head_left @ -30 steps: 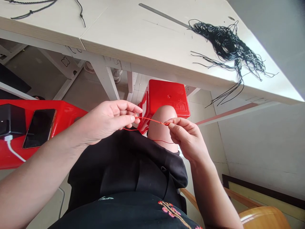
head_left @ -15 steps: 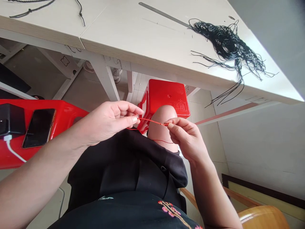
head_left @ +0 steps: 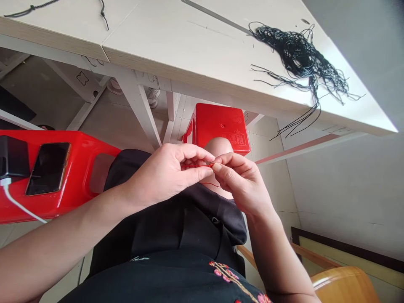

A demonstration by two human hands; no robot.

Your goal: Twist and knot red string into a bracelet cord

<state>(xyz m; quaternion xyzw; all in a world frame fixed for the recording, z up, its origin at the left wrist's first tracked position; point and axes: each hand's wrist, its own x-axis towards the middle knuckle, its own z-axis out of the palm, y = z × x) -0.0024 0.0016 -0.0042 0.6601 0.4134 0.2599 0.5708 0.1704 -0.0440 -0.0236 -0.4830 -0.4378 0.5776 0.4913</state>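
Note:
My left hand [head_left: 172, 174] and my right hand [head_left: 241, 179] meet fingertip to fingertip above my knee. Between them is a red twisted cord [head_left: 211, 166], mostly hidden by the fingers. The right thumb and forefinger pinch it. The left thumb and fingers close on it right beside them, with some of the cord showing inside the left hand. A thin red strand [head_left: 210, 184] hangs below the hands across the knee.
Ahead stands a pale table [head_left: 176, 50] bearing a bundle of black cords [head_left: 299, 54], a metal ruler [head_left: 217, 17] and knotted black cord [head_left: 102, 14]. A red stool [head_left: 221, 122] is under it. At left, another red stool [head_left: 82, 147] holds a phone [head_left: 49, 168] and a black box [head_left: 14, 158].
My left hand has slid right along the twisted cord until it meets my right hand. The stretch of cord seen between them before is now mostly covered. The view has shifted slightly.

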